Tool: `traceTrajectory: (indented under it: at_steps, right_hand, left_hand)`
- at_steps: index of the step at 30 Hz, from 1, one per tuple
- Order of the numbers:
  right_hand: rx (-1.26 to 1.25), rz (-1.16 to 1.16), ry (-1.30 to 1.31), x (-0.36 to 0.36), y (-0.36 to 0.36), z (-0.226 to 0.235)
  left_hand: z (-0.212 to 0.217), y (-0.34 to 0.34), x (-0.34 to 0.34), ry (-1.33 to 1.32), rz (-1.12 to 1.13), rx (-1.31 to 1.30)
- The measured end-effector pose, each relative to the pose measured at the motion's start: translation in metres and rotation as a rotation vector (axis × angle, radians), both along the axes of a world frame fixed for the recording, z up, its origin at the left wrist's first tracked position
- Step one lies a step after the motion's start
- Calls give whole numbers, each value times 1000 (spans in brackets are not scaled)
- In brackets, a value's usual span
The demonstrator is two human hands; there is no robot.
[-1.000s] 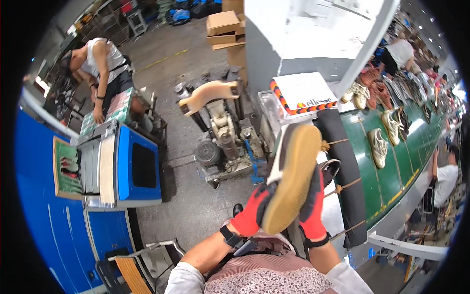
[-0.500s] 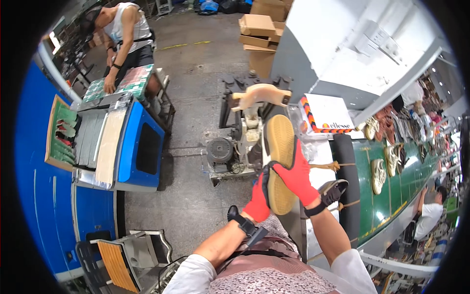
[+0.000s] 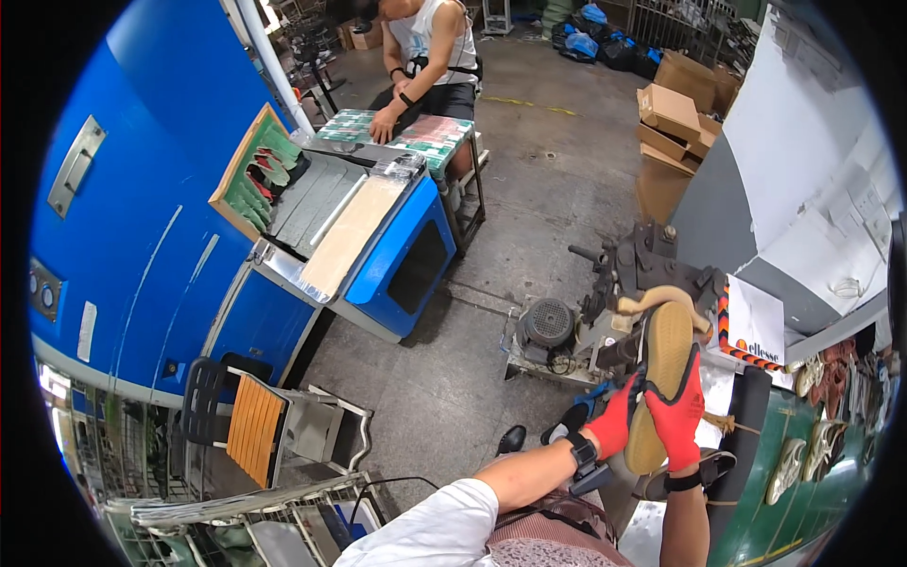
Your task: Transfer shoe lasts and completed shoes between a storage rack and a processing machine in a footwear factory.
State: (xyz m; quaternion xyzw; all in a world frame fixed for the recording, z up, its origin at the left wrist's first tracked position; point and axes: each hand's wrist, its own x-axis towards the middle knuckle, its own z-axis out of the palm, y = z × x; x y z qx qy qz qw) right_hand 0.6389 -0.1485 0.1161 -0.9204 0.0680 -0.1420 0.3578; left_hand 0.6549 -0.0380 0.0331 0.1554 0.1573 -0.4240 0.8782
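Shoe (image 3: 670, 345), right of the frame's centre, held aloft with its pale gum sole turned to the viewer and its long axis nearly upright, leaning slightly right at the top. It should handle as a light object: stiff along the sole, softer in the mostly hidden upper, with little tendency to slip against coated gloves; the firm sole edges offer the surest hold. Left hand (image 3: 612, 423) closes on the left edge, right hand (image 3: 678, 416) on the right, its back to the viewer and fingers pointing up the frame — the grip of both pinches the shoe between them. The left forearm slants up and rightward from the lower centre, wrist banded; the right rises almost vertically from the lower edge. Just below the right hand lies a dark shoe (image 3: 720, 467). Beyond the held shoe stands a machine (image 3: 605, 326); to its right, a white box (image 3: 754, 323); at lower right, a green worktop (image 3: 756, 524) bearing pale shoes (image 3: 787, 470).
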Motion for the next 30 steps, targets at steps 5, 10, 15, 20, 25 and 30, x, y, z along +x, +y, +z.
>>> traceTrajectory:
  at_steps: [5,10,15,20,25,30]
  right_hand:
    - [84,-48,-47,-7,8,-6]
    - [54,-87,-93,-12,15,-7]
    - [13,-97,-157,-21,25,-3]
    - [17,-154,-139,-35,37,1]
    - [156,-262,-157,-85,56,-15]
    - [1742,-298,-147,-129,8,-89]
  left_hand:
    - [-10,4,-1,37,-11,73]
    - [-13,8,1,62,-71,-54]
    - [-16,9,-2,53,-77,27]
    - [16,25,-13,22,-40,204]
    - [54,77,-35,-285,-118,254]
    - [63,154,-23,-647,-434,437]
